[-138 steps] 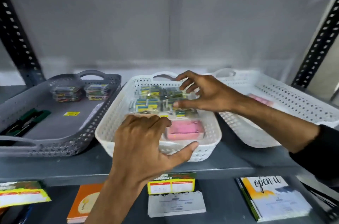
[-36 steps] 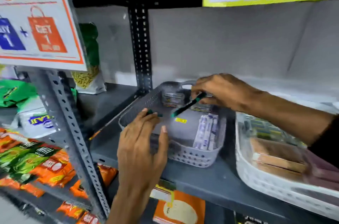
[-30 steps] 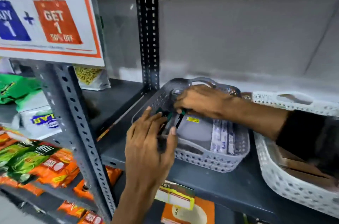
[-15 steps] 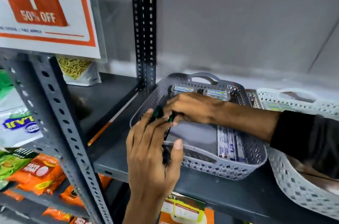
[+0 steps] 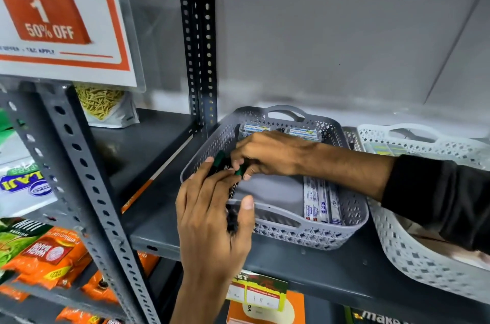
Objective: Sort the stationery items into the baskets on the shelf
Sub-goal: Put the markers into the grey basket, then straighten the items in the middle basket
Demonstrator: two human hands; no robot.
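Green-capped pens [image 5: 221,162] — both hands [image 5: 212,207] [image 5: 267,155] clamped on them — over grey basket [image 5: 352,207].

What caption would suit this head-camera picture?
Both hands, left and right, gather green-capped pens at the grey basket.

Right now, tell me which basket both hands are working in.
The grey basket, left of the white basket. Left hand and right hand meet over its front-left corner, gripping green-capped markers.
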